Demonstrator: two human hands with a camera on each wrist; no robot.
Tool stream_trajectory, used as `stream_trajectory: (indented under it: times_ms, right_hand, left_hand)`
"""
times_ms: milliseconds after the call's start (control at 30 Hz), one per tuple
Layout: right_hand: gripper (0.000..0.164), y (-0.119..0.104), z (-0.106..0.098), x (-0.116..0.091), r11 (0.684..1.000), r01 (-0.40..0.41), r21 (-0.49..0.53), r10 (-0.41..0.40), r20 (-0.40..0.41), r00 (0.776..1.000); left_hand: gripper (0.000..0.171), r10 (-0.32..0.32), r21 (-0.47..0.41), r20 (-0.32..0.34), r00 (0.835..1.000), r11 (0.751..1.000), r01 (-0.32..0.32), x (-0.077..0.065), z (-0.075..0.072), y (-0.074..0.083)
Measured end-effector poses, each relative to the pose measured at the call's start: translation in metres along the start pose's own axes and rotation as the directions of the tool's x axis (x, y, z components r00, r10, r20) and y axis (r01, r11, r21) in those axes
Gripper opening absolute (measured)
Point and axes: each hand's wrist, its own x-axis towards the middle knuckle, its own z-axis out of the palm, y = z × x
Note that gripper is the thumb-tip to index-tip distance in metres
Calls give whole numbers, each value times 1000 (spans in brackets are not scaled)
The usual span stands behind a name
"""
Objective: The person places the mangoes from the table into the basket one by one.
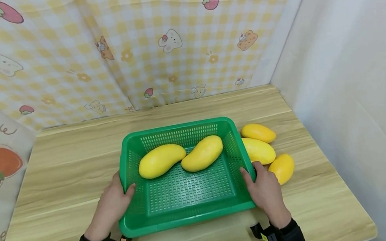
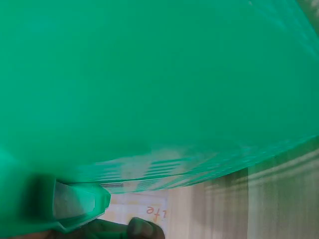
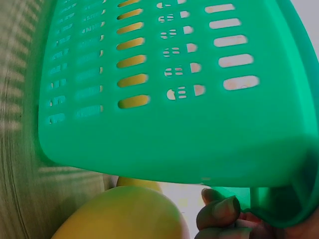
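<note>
Gripping basket [image 1: 191, 222] by rim, left hand [image 1: 115, 198] at eight o'clock, right hand [image 1: 265, 186] at four, fingers curled under. Basket at mid-table; likely light, stiff. Side rims suit hold; two mangoes [image 1: 162, 161] toward twelve may roll.

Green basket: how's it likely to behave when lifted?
Likely fairly stiff: the green basket has a broad moulded rim. Probably light for its size, given slotted walls. Its two rounded mangoes lie loose, so may roll if it tilts.
</note>
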Motion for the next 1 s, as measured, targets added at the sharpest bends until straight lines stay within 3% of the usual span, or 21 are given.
stream_trajectory:
  times_ms: [133,333,433,533,600,800,1000]
  right_hand:
    - [50,-1,-2,-1,1000,7,-22,-8,-24,1000]
    - [56,-2,-14,-1,995,37,-88,-39,-20,999]
    - [46,4,-27,0,988,86,-126,-96,-71,993]
    - [27,18,-42,4,971,159,-179,-187,-151,971]
    - [17,30,-52,7,955,204,-217,-241,-161,957]
    - [22,60,-67,15,910,308,-277,-329,-34,944]
    - [33,73,-68,17,884,372,-282,-363,84,928]
  left_hand:
    - [65,-29,-40,50,998,999,31,1,1,0]
    - [63,-38,-69,53,998,997,41,-1,1,0]
    - [63,-39,-89,54,998,995,44,-2,1,0]
    - [63,-38,-100,56,998,994,44,-2,2,-1]
    - [63,-38,-105,57,998,994,44,-2,2,-1]
    - [64,-37,-127,51,998,991,43,-2,3,0]
    - [63,-40,-116,43,998,992,45,-1,2,1]
